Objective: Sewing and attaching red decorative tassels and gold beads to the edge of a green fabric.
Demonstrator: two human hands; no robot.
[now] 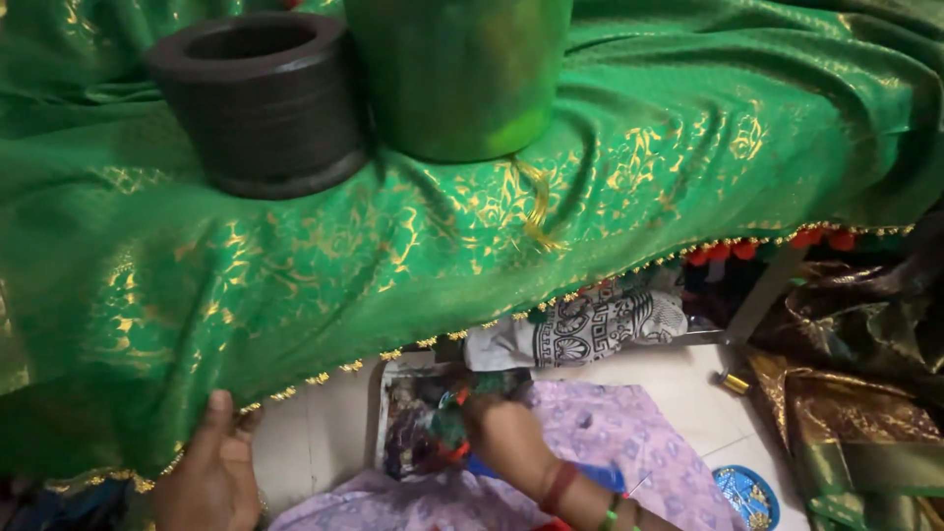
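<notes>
1. Green cloth [413, 246] with gold leaf patterns is what I'm working on; it lies spread over a raised surface above and ahead of both hands, its lower edge hanging down to them
2. My left hand [208, 470] has the hem between thumb and fingers, thumb up on the face of the fabric, fingers tucked behind it where I cannot see them
3. My right hand [503, 433] is curled shut around a small bundle of green and red threads or tassels [447, 433], just below the hem and a little right of the left hand; how tightly it grips I cannot tell
4. Risk as I judge it: a hard tug on the hem could drag the cloth toward me, and the dark ring-shaped block [261, 103] and the green pot [457, 74] standing on it, well above the hands, could slide or tip
5. Another risk: the loose gold thread [536, 211] trailing down from under the pot could snag or pull further if the fabric shifts
6. The hem carries a row of small gold beads [324, 376], with red tassels [777, 244] far off to the right of my right hand; uneven spacing would show plainly against that finished stretch
7. The cloth looks shiny, thin and slippery, creased in soft folds, so I'd expect it to slip from a loose pinch
</notes>
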